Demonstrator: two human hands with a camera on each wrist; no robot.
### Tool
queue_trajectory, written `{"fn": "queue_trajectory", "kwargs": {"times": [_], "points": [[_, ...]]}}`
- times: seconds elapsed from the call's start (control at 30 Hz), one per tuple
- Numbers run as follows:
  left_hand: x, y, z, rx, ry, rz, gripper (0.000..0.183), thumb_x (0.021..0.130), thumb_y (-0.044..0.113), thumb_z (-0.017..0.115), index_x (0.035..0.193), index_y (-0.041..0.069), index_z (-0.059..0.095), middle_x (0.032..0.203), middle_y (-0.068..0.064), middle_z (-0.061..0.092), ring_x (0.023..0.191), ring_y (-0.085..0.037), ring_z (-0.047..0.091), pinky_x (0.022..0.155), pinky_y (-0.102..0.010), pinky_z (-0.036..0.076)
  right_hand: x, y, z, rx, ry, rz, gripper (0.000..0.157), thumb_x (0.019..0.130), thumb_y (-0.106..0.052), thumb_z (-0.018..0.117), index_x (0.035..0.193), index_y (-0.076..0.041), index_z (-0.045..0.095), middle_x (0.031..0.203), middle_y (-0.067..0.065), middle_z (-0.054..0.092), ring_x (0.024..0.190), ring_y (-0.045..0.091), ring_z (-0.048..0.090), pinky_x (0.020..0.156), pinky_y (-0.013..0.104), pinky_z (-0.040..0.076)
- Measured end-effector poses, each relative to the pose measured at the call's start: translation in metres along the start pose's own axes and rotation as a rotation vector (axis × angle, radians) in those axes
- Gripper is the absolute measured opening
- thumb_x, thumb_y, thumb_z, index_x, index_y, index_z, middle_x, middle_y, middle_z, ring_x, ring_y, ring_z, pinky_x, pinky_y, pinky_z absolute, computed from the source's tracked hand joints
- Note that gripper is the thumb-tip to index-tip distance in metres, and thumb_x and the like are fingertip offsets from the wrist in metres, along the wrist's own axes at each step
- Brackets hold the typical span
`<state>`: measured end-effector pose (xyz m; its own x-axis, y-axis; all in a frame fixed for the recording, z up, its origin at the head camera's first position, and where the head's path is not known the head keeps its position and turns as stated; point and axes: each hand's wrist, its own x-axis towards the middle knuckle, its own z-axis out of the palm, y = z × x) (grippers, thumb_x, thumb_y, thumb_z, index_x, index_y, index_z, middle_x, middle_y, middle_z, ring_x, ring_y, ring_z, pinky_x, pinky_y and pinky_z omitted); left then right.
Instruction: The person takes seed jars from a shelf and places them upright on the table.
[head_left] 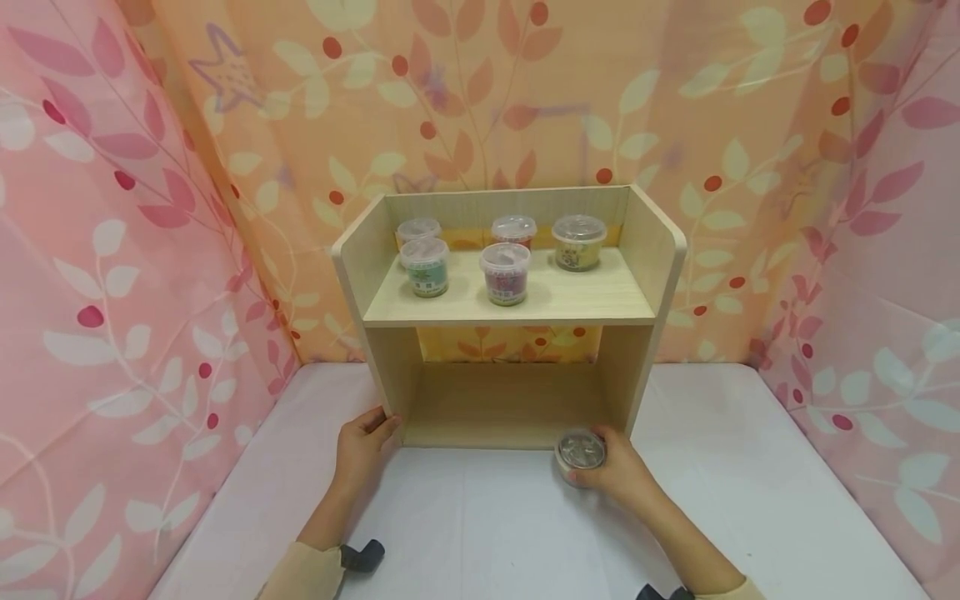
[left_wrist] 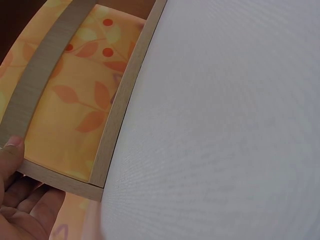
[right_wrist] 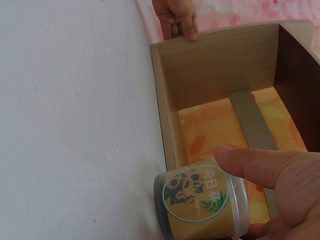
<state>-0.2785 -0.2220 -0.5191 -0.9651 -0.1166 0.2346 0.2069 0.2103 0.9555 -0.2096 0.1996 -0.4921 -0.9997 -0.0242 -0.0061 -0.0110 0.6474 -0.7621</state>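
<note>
My right hand [head_left: 619,469] grips a small round tub [head_left: 581,451] with a clear lid, just in front of the shelf's lower right corner. In the right wrist view the tub [right_wrist: 197,197] shows a yellow label with sunflowers and Chinese characters. At the lower left side panel of the light wooden shelf [head_left: 510,320], my left hand [head_left: 362,448] pinches the panel's front edge between thumb and fingers. The left wrist view shows the left thumb [left_wrist: 14,150] on the inner side of that panel and the fingers outside it.
Several lidded tubs stand on the upper tier, among them a green-labelled tub [head_left: 429,275], a purple-labelled tub [head_left: 506,283] and a wider yellow tub [head_left: 578,250]. A white tabletop [head_left: 480,533] lies under the shelf. Patterned curtains [head_left: 480,100] enclose the back and sides.
</note>
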Motion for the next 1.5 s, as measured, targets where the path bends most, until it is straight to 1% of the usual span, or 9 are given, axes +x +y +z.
{"fn": "queue_trajectory", "kwargs": {"times": [0.33,0.57,0.77,0.87,1.03,1.2,1.3,1.4,1.5], "points": [[0.001,-0.003,-0.003,-0.025,0.004,-0.006,0.035,0.093,0.011,0.077,0.121,-0.007,0.071,0.119,-0.024,0.072,0.098,-0.007,0.072,0.082,-0.017,0.057,-0.006,-0.011,-0.012,0.003,-0.030,-0.015,0.109,0.073,-0.038,0.093,0.150,0.010,0.033,0.148,0.034,0.045,0.136,0.054,0.044,0.108,0.067,0.039],[0.002,-0.004,0.002,-0.050,-0.005,0.013,0.035,0.093,0.010,0.076,0.121,-0.009,0.070,0.119,-0.027,0.071,0.099,-0.008,0.072,0.083,-0.016,0.056,-0.021,-0.032,-0.035,0.065,-0.020,-0.080,0.105,0.084,-0.039,0.085,0.158,0.003,0.023,0.155,0.031,0.039,0.141,0.052,0.040,0.112,0.066,0.036],[0.001,-0.005,0.005,-0.041,0.001,0.011,0.035,0.092,0.012,0.078,0.120,-0.008,0.071,0.117,-0.025,0.073,0.099,-0.008,0.072,0.083,-0.017,0.056,-0.037,-0.070,-0.066,0.140,0.012,-0.174,0.101,0.087,-0.036,0.083,0.159,0.002,0.022,0.158,0.026,0.038,0.146,0.046,0.036,0.118,0.061,0.030],[0.001,-0.003,0.003,-0.020,0.008,-0.002,0.034,0.092,0.013,0.078,0.121,-0.005,0.072,0.118,-0.022,0.073,0.100,-0.008,0.072,0.084,-0.016,0.056,-0.043,-0.094,-0.083,0.151,0.037,-0.199,0.099,0.088,-0.033,0.083,0.160,0.000,0.023,0.159,0.024,0.039,0.146,0.044,0.037,0.117,0.061,0.031],[0.001,0.001,0.001,-0.001,0.010,-0.014,0.035,0.093,0.011,0.077,0.123,-0.005,0.071,0.119,-0.023,0.072,0.101,-0.011,0.072,0.083,-0.015,0.055,-0.047,-0.129,-0.107,0.152,0.107,-0.259,0.097,0.089,-0.029,0.083,0.161,-0.003,0.023,0.158,0.020,0.041,0.146,0.040,0.039,0.117,0.055,0.034],[0.002,0.000,-0.001,-0.008,0.002,-0.033,0.036,0.095,0.008,0.074,0.125,-0.010,0.067,0.122,-0.028,0.069,0.100,-0.008,0.071,0.082,-0.014,0.055,-0.043,-0.156,-0.124,0.172,0.177,-0.312,0.093,0.091,-0.027,0.081,0.161,-0.005,0.024,0.159,0.018,0.041,0.146,0.035,0.040,0.118,0.052,0.034],[0.003,0.000,-0.001,-0.010,0.000,-0.046,0.038,0.095,0.008,0.074,0.127,-0.010,0.066,0.124,-0.027,0.068,0.101,-0.007,0.070,0.083,-0.014,0.055,-0.035,-0.170,-0.133,0.198,0.198,-0.327,0.090,0.093,-0.027,0.078,0.161,-0.003,0.025,0.159,0.018,0.041,0.147,0.033,0.039,0.119,0.052,0.032],[0.002,0.000,-0.001,-0.004,-0.005,-0.054,0.039,0.094,0.012,0.076,0.127,-0.007,0.067,0.126,-0.024,0.069,0.104,-0.010,0.070,0.084,-0.014,0.055,-0.025,-0.182,-0.141,0.197,0.216,-0.320,0.089,0.094,-0.030,0.077,0.161,-0.003,0.024,0.161,0.016,0.039,0.148,0.032,0.038,0.121,0.051,0.031],[0.001,0.001,0.000,-0.002,-0.003,-0.051,0.038,0.094,0.014,0.076,0.126,-0.005,0.069,0.124,-0.022,0.070,0.106,-0.015,0.071,0.085,-0.015,0.055,-0.012,-0.194,-0.147,0.197,0.221,-0.281,0.092,0.094,-0.034,0.077,0.162,-0.004,0.023,0.163,0.014,0.037,0.149,0.032,0.037,0.122,0.050,0.030]]}}
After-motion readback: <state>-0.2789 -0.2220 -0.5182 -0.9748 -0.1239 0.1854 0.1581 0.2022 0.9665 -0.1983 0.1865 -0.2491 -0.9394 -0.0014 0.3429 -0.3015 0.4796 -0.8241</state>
